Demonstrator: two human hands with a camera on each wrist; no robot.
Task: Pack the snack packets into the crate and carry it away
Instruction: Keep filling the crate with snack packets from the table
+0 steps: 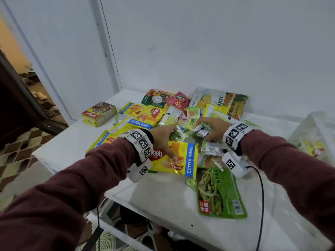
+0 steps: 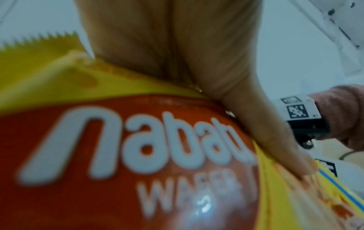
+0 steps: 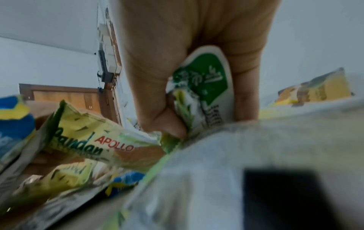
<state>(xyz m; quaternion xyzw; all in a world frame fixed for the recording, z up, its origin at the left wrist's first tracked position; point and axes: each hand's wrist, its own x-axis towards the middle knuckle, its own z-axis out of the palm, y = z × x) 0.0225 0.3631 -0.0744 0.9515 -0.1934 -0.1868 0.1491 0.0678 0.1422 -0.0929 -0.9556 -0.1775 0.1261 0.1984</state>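
Observation:
A heap of snack packets lies on the white table (image 1: 76,147). My left hand (image 1: 165,140) grips the top edge of a yellow wafer packet (image 1: 183,160), thumb on its printed face. In the left wrist view that wafer packet (image 2: 138,155) fills the frame under my thumb (image 2: 285,147). My right hand (image 1: 212,129) is curled round small silver and green packets (image 1: 201,131); in the right wrist view its fingers (image 3: 157,93) close on a green-and-white packet (image 3: 204,84). A translucent crate (image 1: 315,134), blurred, stands at the table's right edge.
A large green bean packet (image 1: 219,192) lies near the front edge. A jackfruit packet (image 1: 221,102) sits at the back by the wall, and a yellow cereal box (image 1: 99,113) at the left. A pandan packet (image 3: 88,140) lies beside my right hand. A doorway opens at far left.

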